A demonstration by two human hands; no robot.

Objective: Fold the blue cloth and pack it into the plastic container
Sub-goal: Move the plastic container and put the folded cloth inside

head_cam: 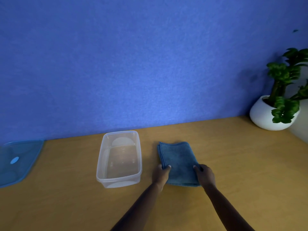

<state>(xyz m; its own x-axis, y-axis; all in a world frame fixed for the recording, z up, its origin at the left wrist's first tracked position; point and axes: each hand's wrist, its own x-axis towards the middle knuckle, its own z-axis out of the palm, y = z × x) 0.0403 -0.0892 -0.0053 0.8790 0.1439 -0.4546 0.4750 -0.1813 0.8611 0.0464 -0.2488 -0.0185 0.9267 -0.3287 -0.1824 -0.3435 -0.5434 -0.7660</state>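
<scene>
The blue cloth (178,157) lies folded into a narrow rectangle on the wooden table, with stacked layers showing along its left edge. My left hand (161,175) pinches the cloth's near left edge, thumb on top. My right hand (205,175) grips the near right edge the same way. Just left of the cloth stands the clear plastic container (103,157), with nothing in it and no lid on.
A translucent blue lid (18,161) lies at the far left of the table (241,164). A white pot with a green plant (266,115) stands at the back right corner. A blue wall runs along the table's far edge.
</scene>
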